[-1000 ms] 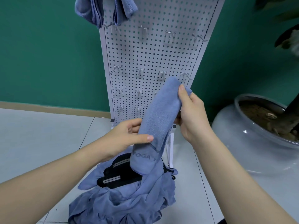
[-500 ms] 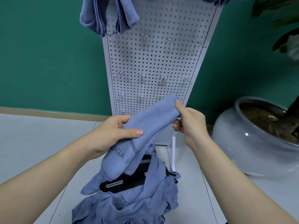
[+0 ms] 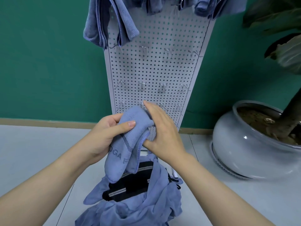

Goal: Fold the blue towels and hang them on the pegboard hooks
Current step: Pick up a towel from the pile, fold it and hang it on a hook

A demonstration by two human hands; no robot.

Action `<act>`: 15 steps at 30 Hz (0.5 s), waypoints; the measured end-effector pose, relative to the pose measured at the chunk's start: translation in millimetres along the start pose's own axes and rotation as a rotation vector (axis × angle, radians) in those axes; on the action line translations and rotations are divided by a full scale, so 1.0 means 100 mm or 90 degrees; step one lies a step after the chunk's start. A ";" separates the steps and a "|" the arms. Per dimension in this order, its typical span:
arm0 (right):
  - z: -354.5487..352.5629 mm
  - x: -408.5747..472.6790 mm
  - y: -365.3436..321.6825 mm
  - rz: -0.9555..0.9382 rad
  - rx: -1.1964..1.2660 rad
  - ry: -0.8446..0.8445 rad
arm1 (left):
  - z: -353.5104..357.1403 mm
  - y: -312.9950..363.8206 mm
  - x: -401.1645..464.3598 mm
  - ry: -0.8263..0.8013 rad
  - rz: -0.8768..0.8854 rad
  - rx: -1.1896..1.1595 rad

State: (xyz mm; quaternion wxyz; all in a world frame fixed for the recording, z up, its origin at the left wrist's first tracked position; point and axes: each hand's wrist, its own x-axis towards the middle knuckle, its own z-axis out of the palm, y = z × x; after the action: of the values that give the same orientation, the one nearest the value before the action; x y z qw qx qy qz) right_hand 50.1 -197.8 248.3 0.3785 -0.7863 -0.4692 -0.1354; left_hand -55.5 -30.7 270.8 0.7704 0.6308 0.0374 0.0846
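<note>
Slippage worries me: my left hand (image 3: 104, 136) pinches the folded towel (image 3: 128, 141) before the pegboard (image 3: 154, 70), right hand (image 3: 162, 132) flat against it; loosening could undo the fold.

- Hung towels (image 3: 112, 22): upper parts cut off by the top edge; the hooks bearing them cannot be seen.
- Pegboard (image 3: 156, 70): top out of frame; lower part hidden behind the hands and the folded towel (image 3: 127, 144).
- Folded towel lettering: partly covered by the left hand (image 3: 104, 136), only "OGA" and a further stroke legible.
- Right hand (image 3: 162, 129): fingertips behind the cloth, grip not discernible.
- Black item (image 3: 130, 185): mostly wrapped in the towel pile (image 3: 130, 209); identity unclear.
- Towel pile: cut by the bottom edge.
- Plant pot (image 3: 244, 144): right side cropped; foliage blurred.
</note>
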 end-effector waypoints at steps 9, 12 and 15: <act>0.04 -0.01 -0.07 -0.001 0.052 0.036 | -0.08 0.07 -0.10 0.018 -0.015 0.092; -0.01 -0.01 -0.13 0.024 0.003 0.010 | -0.04 0.02 -0.11 0.112 0.013 0.173; -0.06 0.02 -0.14 0.093 -0.039 0.002 | -0.03 -0.09 -0.10 0.275 0.151 0.390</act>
State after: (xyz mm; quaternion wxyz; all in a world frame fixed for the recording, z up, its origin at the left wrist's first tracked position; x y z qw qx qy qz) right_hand 39.6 -197.0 260.0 0.3637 -0.8294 -0.4057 -0.1230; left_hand -64.8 -31.3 261.1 0.5056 0.7992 0.1495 0.2888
